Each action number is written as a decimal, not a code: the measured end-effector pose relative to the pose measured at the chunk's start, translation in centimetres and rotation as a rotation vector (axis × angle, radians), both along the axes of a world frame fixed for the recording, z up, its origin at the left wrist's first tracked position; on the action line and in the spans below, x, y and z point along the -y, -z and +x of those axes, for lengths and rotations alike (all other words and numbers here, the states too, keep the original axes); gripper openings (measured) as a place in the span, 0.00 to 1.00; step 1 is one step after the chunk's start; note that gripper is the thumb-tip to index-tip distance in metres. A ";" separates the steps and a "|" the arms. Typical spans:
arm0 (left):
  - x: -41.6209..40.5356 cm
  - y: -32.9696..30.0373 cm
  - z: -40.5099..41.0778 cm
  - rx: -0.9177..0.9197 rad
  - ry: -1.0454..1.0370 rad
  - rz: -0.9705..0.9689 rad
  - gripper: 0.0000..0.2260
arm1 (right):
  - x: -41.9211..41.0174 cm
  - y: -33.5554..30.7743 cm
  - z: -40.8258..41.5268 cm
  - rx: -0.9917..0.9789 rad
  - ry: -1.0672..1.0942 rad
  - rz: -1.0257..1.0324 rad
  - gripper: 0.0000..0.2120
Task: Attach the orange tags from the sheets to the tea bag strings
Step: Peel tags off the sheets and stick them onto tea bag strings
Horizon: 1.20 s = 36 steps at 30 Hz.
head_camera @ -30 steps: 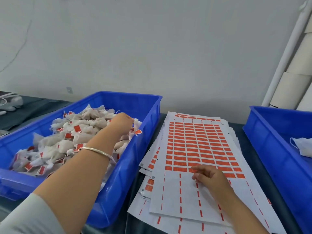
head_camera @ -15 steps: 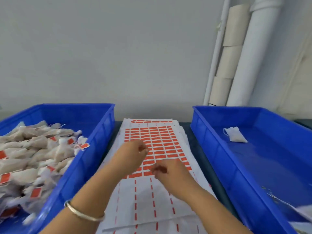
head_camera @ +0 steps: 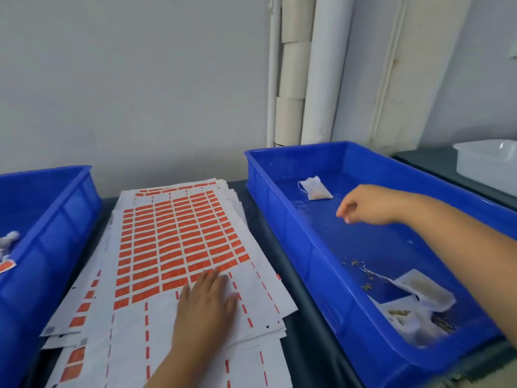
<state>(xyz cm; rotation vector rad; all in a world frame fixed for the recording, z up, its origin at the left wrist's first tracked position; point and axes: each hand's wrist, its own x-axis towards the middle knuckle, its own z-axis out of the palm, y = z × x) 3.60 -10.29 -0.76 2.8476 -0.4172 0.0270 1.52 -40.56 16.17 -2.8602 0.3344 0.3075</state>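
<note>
A stack of white sheets [head_camera: 156,312] with rows of orange tags [head_camera: 179,242] lies between two blue bins. My left hand [head_camera: 207,301] rests flat on the top sheet, fingertips at the lowest row of tags. My right hand [head_camera: 361,205] hovers inside the right blue bin [head_camera: 302,247], fingers loosely curled with nothing visible in them. One untagged tea bag [head_camera: 316,189] lies at the bin's far end, just beyond that hand. More tea bags [head_camera: 419,298] with loose strings sit in its near corner.
The left blue bin [head_camera: 56,219] shows a tagged tea bag [head_camera: 7,264] at the frame's edge. White pipes and cardboard rolls [head_camera: 296,79] stand against the wall behind. A white tub [head_camera: 489,163] sits on another table at far right.
The view has swung right. My left hand came out of the left bin and now lies on the sheet. My right hand left the sheet and reached into the right bin.
</note>
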 end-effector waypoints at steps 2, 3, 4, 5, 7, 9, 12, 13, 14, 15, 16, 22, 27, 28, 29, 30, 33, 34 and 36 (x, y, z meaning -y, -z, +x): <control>0.0 0.0 0.0 0.003 -0.005 0.002 0.24 | 1.6 2.5 -0.3 -0.194 -0.035 -0.026 0.14; 0.0 -0.1 0.0 0.008 -0.005 0.005 0.24 | 1.9 3.7 -0.5 -0.252 -0.031 0.043 0.15; 0.1 -0.2 -0.1 0.011 -0.005 0.008 0.24 | 2.2 4.7 -0.7 -0.295 -0.015 0.132 0.15; 0.1 -0.3 -0.2 0.009 -0.005 0.009 0.24 | 2.2 5.3 -0.9 -0.348 -0.005 0.191 0.13; 0.1 -0.5 -0.3 -0.003 -0.010 0.006 0.24 | 2.5 5.6 -1.0 -0.445 0.016 0.187 0.11; 0.2 -0.7 -0.5 -0.014 -0.019 0.001 0.23 | 2.9 5.4 -1.2 -0.529 0.039 0.062 0.15; 0.3 -1.0 -0.7 -0.023 -0.025 -0.009 0.23 | 2.9 5.0 -1.6 -0.720 0.070 -0.198 0.24; 0.3 -1.0 -0.7 -0.027 -0.027 -0.011 0.24 | 2.8 5.0 -1.7 -0.768 0.073 -0.282 0.25; 0.3 -1.0 -0.7 -0.032 -0.030 -0.015 0.24 | 2.6 5.2 -1.8 -0.803 0.074 -0.353 0.22; 0.3 -1.0 -0.7 -0.033 -0.031 -0.018 0.24 | 2.5 5.3 -1.8 -0.833 0.078 -0.400 0.18; 0.2 -0.9 -0.7 -0.031 -0.032 -0.020 0.24 | 2.4 5.4 -1.8 -0.858 0.091 -0.420 0.13; -0.1 -0.6 -0.6 -0.017 -0.027 -0.041 0.24 | 3.4 5.6 -1.9 -0.573 0.162 -0.148 0.12; -0.1 -0.6 -0.6 -0.016 -0.032 -0.086 0.24 | 4.2 4.2 -2.1 -0.133 0.193 0.121 0.08; -0.1 -0.6 -0.6 -0.014 -0.029 -0.090 0.24 | 4.2 3.7 -2.0 -0.031 0.204 0.145 0.08; -0.2 -0.7 -0.5 -0.010 -0.027 -0.091 0.24 | 4.0 3.0 -1.8 0.072 0.212 0.151 0.08; -0.2 -0.6 -0.5 -0.005 -0.026 -0.092 0.24 | 3.6 2.3 -1.7 0.168 0.214 0.150 0.09; -0.2 -0.6 -0.2 -0.021 -0.035 -0.102 0.24 | 1.5 -0.1 -1.3 0.402 0.177 0.177 0.11; -0.1 -0.7 -0.1 -0.040 -0.044 -0.127 0.24 | 0.5 -0.9 -1.0 0.462 0.144 0.179 0.11; -0.1 -1.3 0.2 -0.121 -0.076 -0.248 0.23 | -2.0 -2.3 -0.5 0.546 0.068 0.170 0.11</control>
